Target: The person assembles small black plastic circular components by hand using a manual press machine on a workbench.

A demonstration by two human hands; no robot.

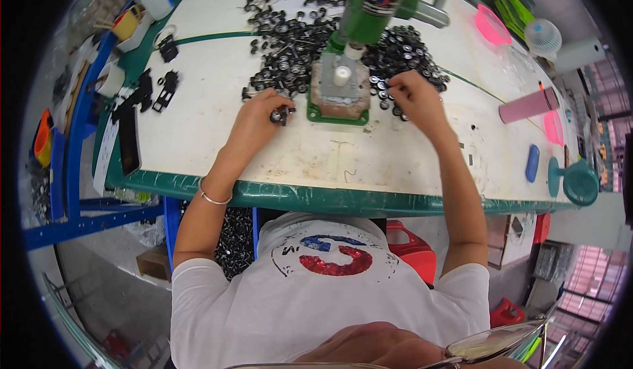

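Between the fingers of my left hand [258, 120] are small black wheel parts [282, 114], partly covered by the hand, just left of a green bench press [376, 6]. On the press's other side my right hand [419, 104] has its fingertips pinched together at the near edge of a pile of small black wheels with shiny centres [405, 53]. What those fingertips hold, if anything, is hidden. A white round piece [341, 75] stands on the press's metal block, below the ram. More black wheels, several on thin axles [280, 72], are heaped left of the press.
Black plastic frames [166, 92] and a dark phone-like slab [129, 141] lie at the left. To the right are a pink cylinder [527, 105], a pink basket [492, 25], a blue oblong object [532, 163] and a small green fan [580, 182]. The table has a green front edge [343, 198].
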